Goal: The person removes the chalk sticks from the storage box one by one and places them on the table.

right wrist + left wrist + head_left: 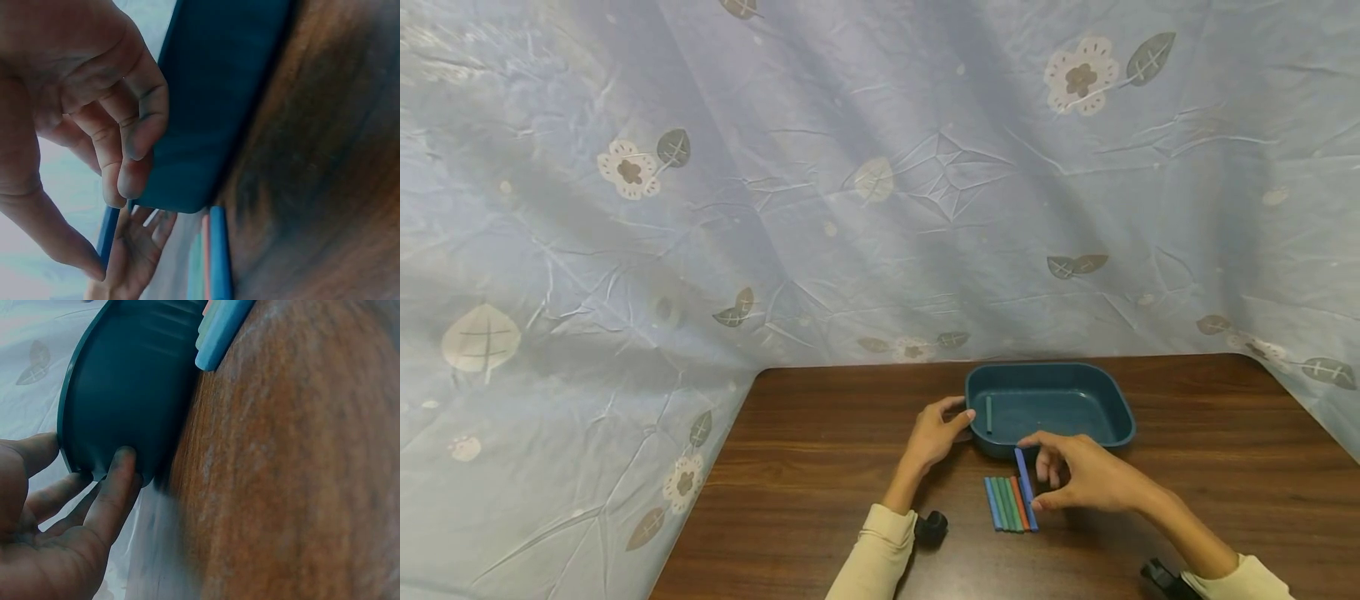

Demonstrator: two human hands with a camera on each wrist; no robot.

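Observation:
My left hand (pixel 936 433) holds the left end of a dark teal plastic tray (pixel 1116 400), thumb at the rim and fingers against the outer wall. A short green stick (pixel 988 414) lies inside the tray near that end. In front of the tray, my right hand (pixel 1086 473) pinches a slim blue stick (pixel 108 234) lengthwise between thumb and fingertips, raised off the table. Below it lies a close row of chalk-like sticks: a light blue stick (pixel 993 504), several green sticks (pixel 1006 504), an orange-red stick (pixel 1019 504) and another blue stick (pixel 220 253).
Everything stands on a brown wood-grain table (pixel 820 467). Behind and to the left hangs a pale curtain (pixel 820 208) with flowers and leaves. A black wrist strap mount (pixel 932 529) sits at the left cuff, another black mount (pixel 1165 579) at the right.

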